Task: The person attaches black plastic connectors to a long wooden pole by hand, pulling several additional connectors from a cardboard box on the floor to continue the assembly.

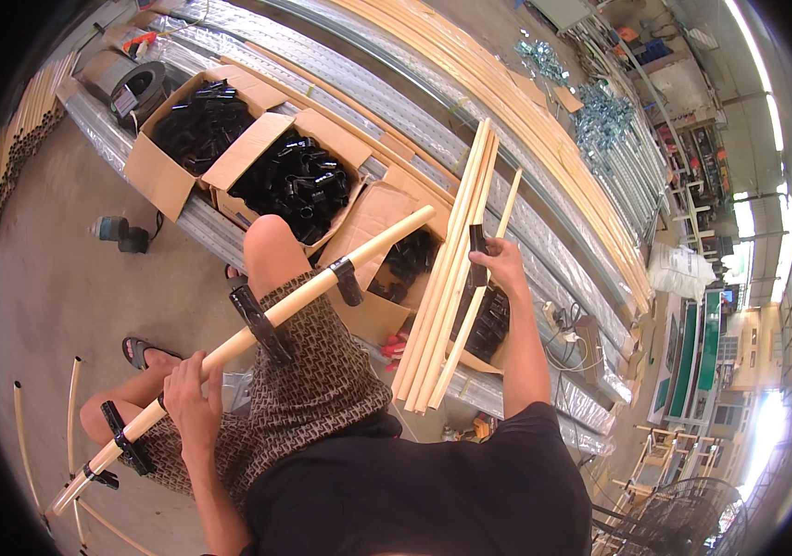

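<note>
My left hand (194,405) is wrapped round a long cream-coloured pipe (215,360), which slants across my lap from lower left to upper right. Black pipe fittings sit along it: one (260,324) near its middle, another (347,281) toward the upper end, and more (125,436) below my left hand. Over on the right, my right hand (504,266) grips a black fitting (477,256) between thumb and fingers. That fitting is over a bundle of cream pipes (447,306); whether it touches them I cannot tell.
Open cardboard boxes of black fittings (294,185) stand in front of me, on wrapped metal lengths (210,227). Long cream pipes (470,69) lie beyond. A wire spool (141,88) stands at far left. Upright pipes (74,417) are at lower left, and a fan (683,519) at lower right.
</note>
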Available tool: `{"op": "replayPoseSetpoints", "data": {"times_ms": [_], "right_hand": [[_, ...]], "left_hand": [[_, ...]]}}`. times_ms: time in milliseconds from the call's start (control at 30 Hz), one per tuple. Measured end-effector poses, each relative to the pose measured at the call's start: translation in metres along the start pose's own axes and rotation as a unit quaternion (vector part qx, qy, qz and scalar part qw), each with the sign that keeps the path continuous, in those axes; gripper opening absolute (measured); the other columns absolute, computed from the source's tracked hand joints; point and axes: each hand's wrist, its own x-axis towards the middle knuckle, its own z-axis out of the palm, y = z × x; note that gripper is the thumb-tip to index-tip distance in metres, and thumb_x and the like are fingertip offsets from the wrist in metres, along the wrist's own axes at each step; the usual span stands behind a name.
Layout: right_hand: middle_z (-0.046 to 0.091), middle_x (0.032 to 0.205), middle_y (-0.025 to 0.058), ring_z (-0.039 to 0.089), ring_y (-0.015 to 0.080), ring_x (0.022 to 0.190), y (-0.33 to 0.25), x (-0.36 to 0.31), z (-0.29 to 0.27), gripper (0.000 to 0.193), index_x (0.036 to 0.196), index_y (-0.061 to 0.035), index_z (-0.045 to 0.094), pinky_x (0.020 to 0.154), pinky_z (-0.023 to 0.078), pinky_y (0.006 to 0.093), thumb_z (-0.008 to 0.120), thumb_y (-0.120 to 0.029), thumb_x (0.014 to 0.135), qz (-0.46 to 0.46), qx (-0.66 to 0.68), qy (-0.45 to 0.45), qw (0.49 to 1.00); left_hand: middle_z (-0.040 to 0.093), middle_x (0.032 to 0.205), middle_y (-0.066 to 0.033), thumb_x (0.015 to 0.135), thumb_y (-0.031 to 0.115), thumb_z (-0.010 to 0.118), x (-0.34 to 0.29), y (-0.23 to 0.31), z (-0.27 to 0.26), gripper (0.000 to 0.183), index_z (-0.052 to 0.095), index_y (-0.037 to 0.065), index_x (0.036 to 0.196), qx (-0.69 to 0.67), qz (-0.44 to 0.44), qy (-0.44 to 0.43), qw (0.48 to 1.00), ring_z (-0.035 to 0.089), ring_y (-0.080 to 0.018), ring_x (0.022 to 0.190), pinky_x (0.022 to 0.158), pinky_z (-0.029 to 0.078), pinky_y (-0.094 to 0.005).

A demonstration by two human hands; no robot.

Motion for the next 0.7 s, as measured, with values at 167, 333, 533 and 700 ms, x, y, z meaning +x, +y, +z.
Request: {"op": "replayPoseSetpoints", "data": {"times_ms": [167,333,533,700], "right_hand": [[0.077,0.092,0.0111,0.071,0.0166,0.079,-0.045,0.044,0.03,0.033,0.108,0.0066,0.076,0.074,0.055,0.0305,0.083,-0.012,0.081,0.025,0.183,-0.046,0.982],[0.077,0.1,0.0106,0.071,0.0146,0.087,-0.068,0.062,0.057,0.038,0.12,0.0067,0.072,0.08,0.055,0.0284,0.08,-0.016,0.091,0.043,0.23,-0.018,0.972],[0.076,0.107,0.0114,0.07,0.0154,0.093,-0.056,0.074,0.072,0.036,0.124,0.0052,0.071,0.084,0.055,0.0289,0.075,-0.017,0.096,-0.031,0.196,-0.007,0.98],[0.075,0.1,0.0036,0.069,0.0116,0.088,-0.054,0.085,0.063,0.035,0.12,0.0007,0.073,0.077,0.057,0.0309,0.073,-0.027,0.098,-0.021,0.25,-0.09,0.964]], "left_hand": [[0.067,0.098,-0.0152,0.096,0.023,0.067,0.002,-0.001,0.001,0.029,0.066,0.0,0.114,-0.003,0.006,0.007,1.0,0.061,-0.0345,0.089,0.082,0.046,-0.0448],[0.067,0.097,-0.0147,0.096,0.024,0.067,0.003,0.001,-0.001,0.03,0.066,0.0,0.114,-0.006,0.01,0.016,1.0,0.061,-0.0333,0.089,0.082,0.045,-0.0442],[0.067,0.096,-0.0141,0.096,0.025,0.067,0.003,0.0,0.0,0.03,0.067,0.0,0.113,-0.006,-0.005,0.006,1.0,0.061,-0.0327,0.088,0.08,0.044,-0.0434],[0.068,0.096,-0.0137,0.096,0.025,0.068,0.003,-0.001,0.0,0.03,0.067,0.0,0.112,-0.01,-0.005,0.008,1.0,0.061,-0.0328,0.088,0.08,0.044,-0.0432]]}}
